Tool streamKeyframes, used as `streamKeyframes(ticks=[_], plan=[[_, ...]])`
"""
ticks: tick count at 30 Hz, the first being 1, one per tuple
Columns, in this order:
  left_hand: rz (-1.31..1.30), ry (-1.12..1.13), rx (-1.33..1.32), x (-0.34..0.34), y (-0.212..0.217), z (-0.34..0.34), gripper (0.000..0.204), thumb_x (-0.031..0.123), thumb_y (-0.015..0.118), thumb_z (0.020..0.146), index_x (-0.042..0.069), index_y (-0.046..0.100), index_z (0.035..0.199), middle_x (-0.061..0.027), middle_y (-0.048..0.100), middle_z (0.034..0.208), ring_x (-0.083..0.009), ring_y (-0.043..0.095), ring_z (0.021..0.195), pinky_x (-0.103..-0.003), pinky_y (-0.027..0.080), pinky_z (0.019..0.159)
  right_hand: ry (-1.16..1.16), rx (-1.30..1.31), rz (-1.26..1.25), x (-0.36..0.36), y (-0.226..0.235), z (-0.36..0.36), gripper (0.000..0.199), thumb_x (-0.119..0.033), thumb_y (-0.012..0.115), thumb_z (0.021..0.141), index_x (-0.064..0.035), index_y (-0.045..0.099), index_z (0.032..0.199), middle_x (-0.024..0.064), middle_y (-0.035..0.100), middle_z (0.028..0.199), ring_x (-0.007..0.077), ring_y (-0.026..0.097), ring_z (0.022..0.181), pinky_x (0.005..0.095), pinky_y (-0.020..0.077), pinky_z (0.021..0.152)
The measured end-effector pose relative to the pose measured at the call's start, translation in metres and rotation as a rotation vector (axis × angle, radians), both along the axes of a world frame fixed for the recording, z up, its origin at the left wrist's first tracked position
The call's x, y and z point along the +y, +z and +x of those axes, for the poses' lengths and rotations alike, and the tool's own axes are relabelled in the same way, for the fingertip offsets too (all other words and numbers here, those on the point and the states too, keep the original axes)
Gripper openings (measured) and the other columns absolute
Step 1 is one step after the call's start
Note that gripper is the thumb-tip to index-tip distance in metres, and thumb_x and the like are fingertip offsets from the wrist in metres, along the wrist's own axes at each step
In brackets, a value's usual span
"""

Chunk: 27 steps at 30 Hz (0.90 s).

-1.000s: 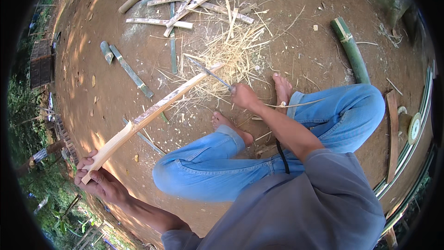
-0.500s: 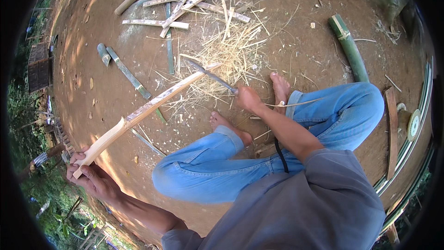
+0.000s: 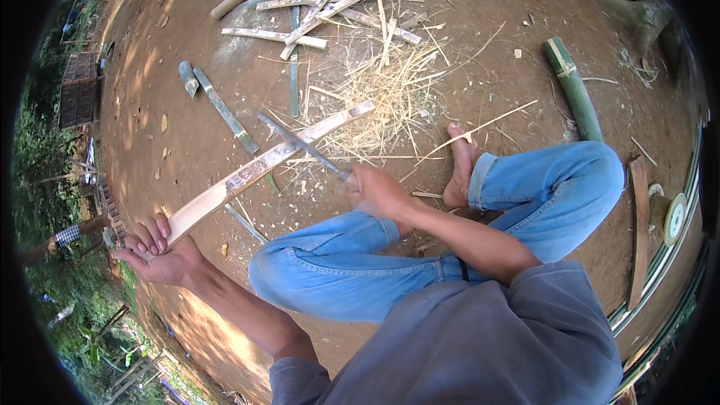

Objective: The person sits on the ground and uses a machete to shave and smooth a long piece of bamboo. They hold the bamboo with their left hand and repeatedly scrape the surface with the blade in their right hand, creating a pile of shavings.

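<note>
My left hand is closed round the near end of a long split bamboo strip, which slants up and away to the right. Its near part is pale and smooth, while the middle carries brownish patches. My right hand grips a knife, its handle hidden inside the fingers. The narrow dark blade points up and left and lies across the strip past its middle. Under the strip's far end is a heap of pale bamboo shavings. One long thin shaving crosses my right foot.
Several split bamboo lengths lie piled on the dirt at the far side. A thick green bamboo piece lies to the right, and shorter green pieces to the left. Beside my right knee are a brown slat and a round pale disc.
My right hand and the knife have come left and nearer along the strip. My left hand has shifted its hold, and the strip looks rolled. The thin shaving has swung over my right foot.
</note>
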<state>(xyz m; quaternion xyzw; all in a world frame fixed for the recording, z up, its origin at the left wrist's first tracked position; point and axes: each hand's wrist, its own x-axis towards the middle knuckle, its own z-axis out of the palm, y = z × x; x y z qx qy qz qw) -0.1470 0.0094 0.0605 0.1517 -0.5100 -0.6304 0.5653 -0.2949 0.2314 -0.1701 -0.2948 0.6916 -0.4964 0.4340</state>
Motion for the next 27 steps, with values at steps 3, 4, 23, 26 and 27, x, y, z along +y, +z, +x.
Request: streamKeyframes(ticks=[3,4,23,26,27], plan=[[-0.032,0.059,-0.009,0.025,0.001,-0.012,0.047,0.039,0.04,0.105,0.016,0.034,0.064,0.0043,0.024,0.053,-0.0081,0.021,0.044,-0.024,0.026,0.048,0.232,0.151,0.0,-0.001,0.031,0.0,0.022,-0.017,0.061,0.086,0.0022,0.059,0.096,0.0217,0.065,0.074,0.0358,0.066,0.066,0.0473,0.0511,0.064],[-0.054,0.057,-0.026,0.031,0.002,-0.013,0.046,0.037,0.04,0.105,0.017,0.033,0.064,0.0043,0.024,0.053,-0.0079,0.021,0.044,-0.024,0.026,0.048,0.147,0.103,0.066,0.0,0.013,-0.002,0.022,-0.017,0.062,0.085,0.0017,0.06,0.097,0.022,0.066,0.074,0.0365,0.066,0.068,0.0475,0.0515,0.065],[-0.069,0.002,-0.099,0.018,0.009,-0.025,0.045,0.026,0.036,0.105,0.018,0.032,0.061,0.0036,0.026,0.053,-0.0094,0.026,0.046,-0.025,0.028,0.051,0.075,0.171,0.23,0.003,-0.061,-0.039,0.021,-0.017,0.059,0.089,0.0029,0.061,0.097,0.0243,0.066,0.077,0.0379,0.066,0.069,0.0483,0.0519,0.067],[-0.086,-0.001,-0.102,0.009,0.009,-0.033,0.045,0.025,0.036,0.105,0.018,0.031,0.061,0.0035,0.026,0.052,-0.0095,0.024,0.046,-0.026,0.027,0.051,-0.016,0.088,0.391,-0.002,-0.094,-0.071,0.022,-0.016,0.06,0.088,0.003,0.06,0.099,0.0254,0.066,0.08,0.0387,0.067,0.076,0.0481,0.0521,0.071],[-0.086,-0.014,-0.087,0.003,0.008,-0.035,0.045,0.025,0.038,0.105,0.018,0.031,0.062,0.0034,0.025,0.052,-0.0095,0.023,0.047,-0.025,0.027,0.051,-0.023,0.099,0.394,-0.005,-0.098,-0.07,0.023,-0.016,0.06,0.087,0.003,0.061,0.099,0.0261,0.067,0.082,0.0397,0.067,0.079,0.048,0.0525,0.074]])
